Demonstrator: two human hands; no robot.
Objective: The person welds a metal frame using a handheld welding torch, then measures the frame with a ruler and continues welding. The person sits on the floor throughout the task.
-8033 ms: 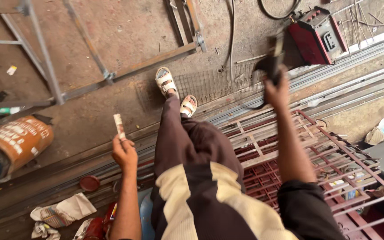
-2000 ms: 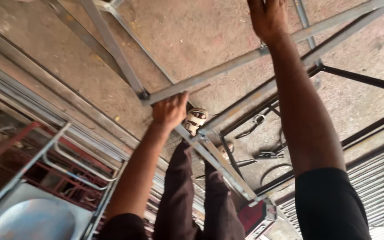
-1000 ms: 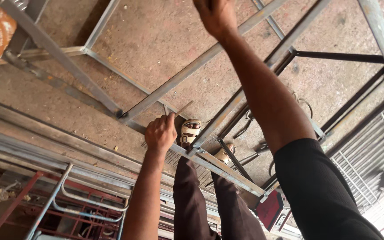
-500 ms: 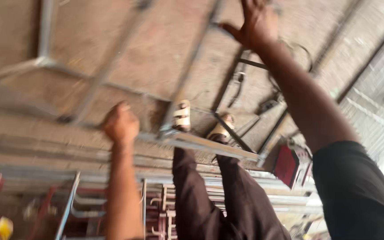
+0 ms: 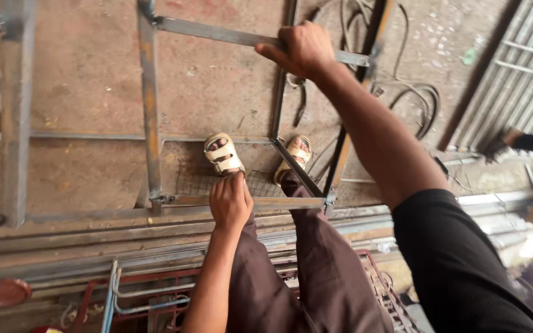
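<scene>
While both hands clamp the steel frame (image 5: 149,111), left hand (image 5: 231,202) near rail, right hand (image 5: 300,49) far rail: judged heavy, rigid, sharp-edged.

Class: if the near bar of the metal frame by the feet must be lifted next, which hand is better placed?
Probably the left hand: it already rests on the near bar, while the right hand grips the far bar.

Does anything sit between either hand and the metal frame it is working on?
Nothing visible does. The left hand already grips the near bar of the metal frame, and the right hand grips the far bar.
</scene>
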